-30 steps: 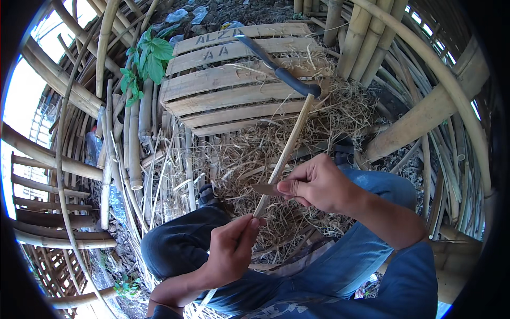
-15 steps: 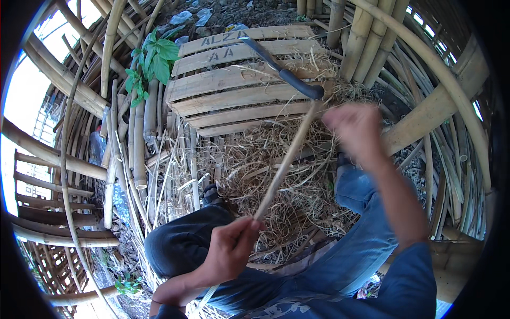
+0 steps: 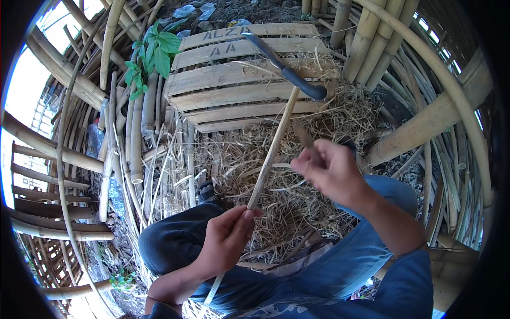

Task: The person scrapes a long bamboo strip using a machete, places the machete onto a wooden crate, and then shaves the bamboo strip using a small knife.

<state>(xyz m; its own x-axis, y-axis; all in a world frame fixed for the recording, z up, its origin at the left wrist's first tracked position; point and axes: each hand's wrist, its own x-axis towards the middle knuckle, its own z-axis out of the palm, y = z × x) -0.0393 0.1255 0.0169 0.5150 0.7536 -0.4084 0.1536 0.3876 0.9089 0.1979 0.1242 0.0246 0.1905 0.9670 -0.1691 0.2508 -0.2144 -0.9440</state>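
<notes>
Over the straw pile, the left hand grips a thin bamboo strip. The right hand is blurry, fingers curled around a small knife.

Machete on pallet, shavings before.

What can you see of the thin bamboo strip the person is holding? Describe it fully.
The bamboo strip is a long, slender, pale tan sliver, straight and smooth-looking. It slants from below the left hand, which grips it near its lower part, up toward the wooden pallet, where its far end lies close to a dark-handled knife. The right hand is beside it, blurred; whether they touch is unclear. Dry shavings lie beneath.
</notes>
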